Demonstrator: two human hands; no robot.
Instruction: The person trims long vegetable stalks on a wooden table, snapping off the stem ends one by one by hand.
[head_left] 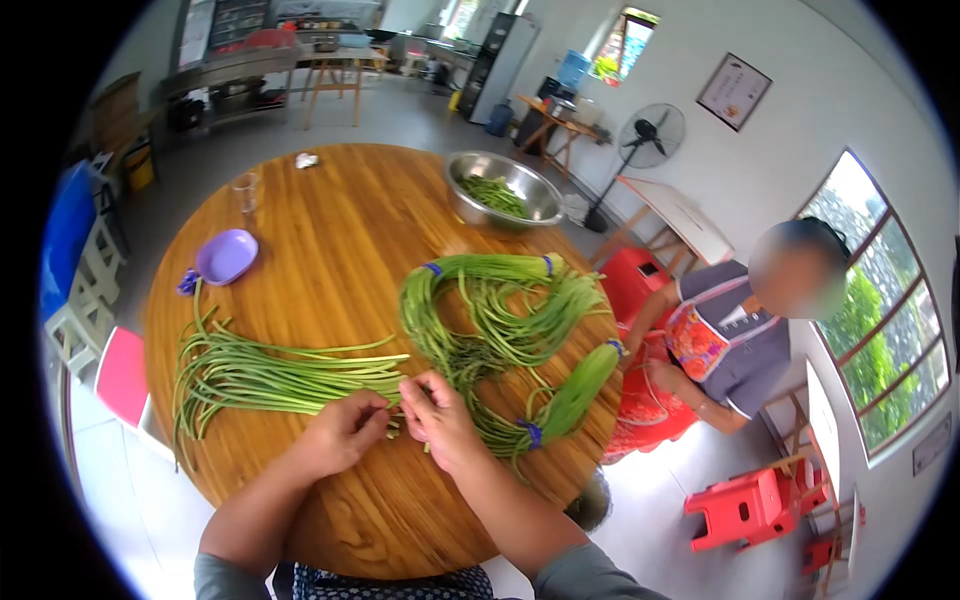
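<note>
Long green stems [290, 375] lie loose across the left of the round wooden table, their cut ends beside my hands. My left hand [350, 430] is closed, fingers curled at those ends. Just right of it, my right hand [438, 418] has its fingers pinched together near a stem end; what either hand holds is too small to name. Beyond my right hand, green stems [500, 300] tied with blue bands lie curled in a loop. A straighter green bundle [580, 390] with blue ties lies at the table's right edge.
The table [330, 200] also bears a metal bowl [505, 190] of cut green pieces, a purple bowl [227, 256], and a glass [245, 192]. A person [735, 330] in an apron is at the right edge. Red stools [745, 505] stand behind, a pink seat [122, 375] at left.
</note>
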